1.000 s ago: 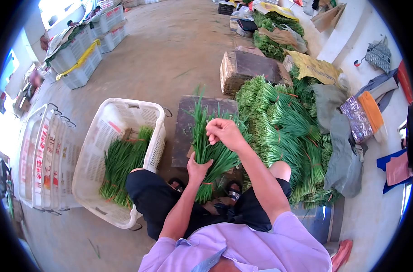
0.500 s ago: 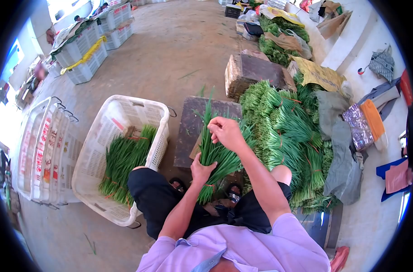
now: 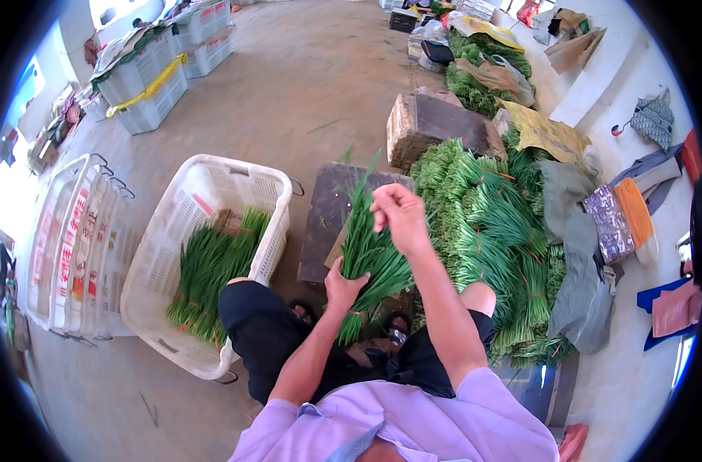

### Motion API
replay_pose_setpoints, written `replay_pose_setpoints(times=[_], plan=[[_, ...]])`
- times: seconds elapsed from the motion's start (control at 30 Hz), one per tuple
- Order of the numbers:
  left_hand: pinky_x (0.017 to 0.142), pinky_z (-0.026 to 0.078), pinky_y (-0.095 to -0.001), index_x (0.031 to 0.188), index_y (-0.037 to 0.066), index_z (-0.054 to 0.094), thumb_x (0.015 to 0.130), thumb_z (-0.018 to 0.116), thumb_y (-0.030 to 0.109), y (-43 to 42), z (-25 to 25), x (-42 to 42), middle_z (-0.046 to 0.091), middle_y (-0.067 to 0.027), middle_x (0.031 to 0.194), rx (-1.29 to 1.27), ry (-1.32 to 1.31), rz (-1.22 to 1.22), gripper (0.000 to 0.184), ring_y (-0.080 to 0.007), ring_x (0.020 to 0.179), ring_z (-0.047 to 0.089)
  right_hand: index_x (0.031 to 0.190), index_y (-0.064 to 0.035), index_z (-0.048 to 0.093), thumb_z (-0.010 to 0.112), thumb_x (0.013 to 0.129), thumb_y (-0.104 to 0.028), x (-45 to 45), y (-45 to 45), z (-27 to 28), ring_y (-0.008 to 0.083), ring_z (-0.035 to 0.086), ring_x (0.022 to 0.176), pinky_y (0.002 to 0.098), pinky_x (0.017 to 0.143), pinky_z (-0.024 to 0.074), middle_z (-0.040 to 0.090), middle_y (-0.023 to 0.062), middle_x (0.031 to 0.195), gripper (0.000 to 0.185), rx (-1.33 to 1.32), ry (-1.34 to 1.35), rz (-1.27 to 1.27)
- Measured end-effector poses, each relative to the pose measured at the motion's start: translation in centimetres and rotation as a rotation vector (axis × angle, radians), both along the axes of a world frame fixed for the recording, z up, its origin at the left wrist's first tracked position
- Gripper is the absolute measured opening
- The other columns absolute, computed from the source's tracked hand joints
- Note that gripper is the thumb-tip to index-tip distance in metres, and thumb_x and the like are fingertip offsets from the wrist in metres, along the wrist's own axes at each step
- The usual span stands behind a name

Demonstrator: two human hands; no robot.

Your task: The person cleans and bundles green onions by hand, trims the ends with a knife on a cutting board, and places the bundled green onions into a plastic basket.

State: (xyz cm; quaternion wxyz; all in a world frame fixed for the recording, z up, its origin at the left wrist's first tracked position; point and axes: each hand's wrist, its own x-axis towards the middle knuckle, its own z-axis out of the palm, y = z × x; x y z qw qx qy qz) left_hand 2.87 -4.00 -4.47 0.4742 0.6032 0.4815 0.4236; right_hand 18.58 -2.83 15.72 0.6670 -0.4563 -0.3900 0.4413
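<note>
Bundle of long, flat green leaves point(image 3: 374, 258), lying between the knees at the near edge of a low, dark, worn desk point(image 3: 324, 208). The left hand point(image 3: 345, 286) grasps it around its side, above a thin red band point(image 3: 357, 313); this grip presumably gathers the leaves while leaving their tips loose. The right hand point(image 3: 401, 215) is raised above the leaves, fingers curled; whether anything is pinched in them cannot be told. To the left, a white perforated plastic basket point(image 3: 139, 286) holds similar bundles laid side by side, within reach, its tall wall standing beside the left knee. To the right, a large heap of banded greens point(image 3: 499, 212) crowds the desk, bordered by grey-green cloth point(image 3: 584, 281).
</note>
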Motion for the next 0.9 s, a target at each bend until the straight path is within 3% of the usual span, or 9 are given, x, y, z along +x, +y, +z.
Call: replay_pose_setpoints(times=[0.17,0.27,0.3,0.37,0.4,0.47,0.6,0.8,0.9], plan=[[0.084,0.053,-0.0335,0.113,-0.001,0.065,0.079,0.082,0.009,1.8,2.3,-0.6,0.073,-0.0085,0.102,-0.254,-0.339,0.004,0.039,-0.0172,0.090,0.068,0.113,0.0008,0.067,0.068,0.096,-0.017,2.7,-6.5,-1.1,0.0163,0.072,0.081,0.0283,0.073,0.0591,0.073,0.0108,0.099,0.025,-0.563,-0.290,0.874],[0.090,0.050,-0.0321,0.121,0.000,0.064,0.090,0.073,0.009,2.2,2.6,-0.8,0.070,-0.0056,0.112,-0.437,-0.571,-0.003,0.033,-0.0154,0.100,0.064,0.131,0.0032,0.058,0.077,0.086,-0.046,5.0,-6.6,-7.6,0.0278,0.071,0.099,0.0374,0.090,0.0558,0.070,0.0155,0.114,0.069,-0.978,-1.072,0.777],[0.090,0.050,-0.0323,0.123,0.000,0.063,0.091,0.071,0.010,2.1,2.2,-0.6,0.069,-0.0056,0.114,-0.451,-0.621,-0.015,0.034,-0.0157,0.102,0.064,0.131,0.0032,0.058,0.077,0.086,-0.046,5.1,-6.9,-10.7,0.0278,0.071,0.099,0.0374,0.090,0.0558,0.070,0.0155,0.114,0.069,-0.983,-1.066,0.774],[0.090,0.050,-0.0324,0.124,0.000,0.062,0.093,0.070,0.011,2.1,1.9,-0.3,0.068,-0.0056,0.116,-0.466,-0.657,-0.045,0.034,-0.0160,0.104,0.063,0.142,0.0074,0.043,0.077,0.079,-0.060,3.5,-7.6,-16.6,0.0373,0.069,0.102,0.0407,0.089,0.0543,0.067,0.0251,0.119,0.098,-0.560,-0.695,0.054],[0.091,0.050,-0.0326,0.125,0.000,0.061,0.093,0.069,0.011,2.2,2.1,0.0,0.067,-0.0059,0.118,-0.505,-0.708,-0.059,0.034,-0.0165,0.104,0.063,0.145,0.0093,0.034,0.076,0.080,-0.060,0.6,-7.3,-12.9,0.0403,0.066,0.108,0.0411,0.095,0.0514,0.063,0.0302,0.122,0.104,-0.405,-0.754,-0.056],[0.091,0.050,-0.0328,0.125,0.000,0.061,0.094,0.068,0.012,2.1,2.4,-0.1,0.066,-0.0061,0.120,-0.544,-0.747,-0.077,0.035,-0.0170,0.105,0.063,0.138,0.0078,0.044,0.076,0.084,-0.048,-1.6,-5.3,-13.8,0.0378,0.066,0.109,0.0411,0.095,0.0507,0.065,0.0277,0.121,0.084,-0.353,-0.690,-0.179],[0.092,0.052,-0.0347,0.126,-0.001,0.059,0.095,0.065,0.011,2.2,2.6,-0.7,0.065,-0.0078,0.120,-0.438,-0.745,-0.006,0.034,-0.0191,0.103,0.064,0.123,0.0059,0.058,0.068,0.089,-0.014,-1.1,-4.0,-13.5,0.0249,0.065,0.106,0.0379,0.093,0.0503,0.069,0.0170,0.117,0.041,-0.413,-0.213,-0.272],[0.093,0.054,-0.0393,0.126,-0.001,0.057,0.096,0.063,0.009,2.2,3.3,-1.2,0.066,-0.0099,0.118,-0.545,-0.944,0.093,0.033,-0.0234,0.105,0.065,0.142,0.0061,0.042,0.074,0.090,-0.020,-0.5,-4.3,-14.2,0.0246,0.057,0.122,0.0346,0.104,0.0447,0.058,0.0204,0.135,0.067,-0.231,-0.053,-0.095],[0.100,0.052,-0.0460,0.132,0.000,0.055,0.101,0.054,0.018,4.4,2.6,-2.3,0.065,-0.0130,0.126,-0.733,-1.054,0.005,0.036,-0.0290,0.113,0.064,0.154,0.0051,0.027,0.079,0.087,-0.033,1.0,-6.5,-12.0,0.0318,0.045,0.139,0.0387,0.115,0.0364,0.038,0.0264,0.155,0.093,-0.300,-0.011,0.094]])
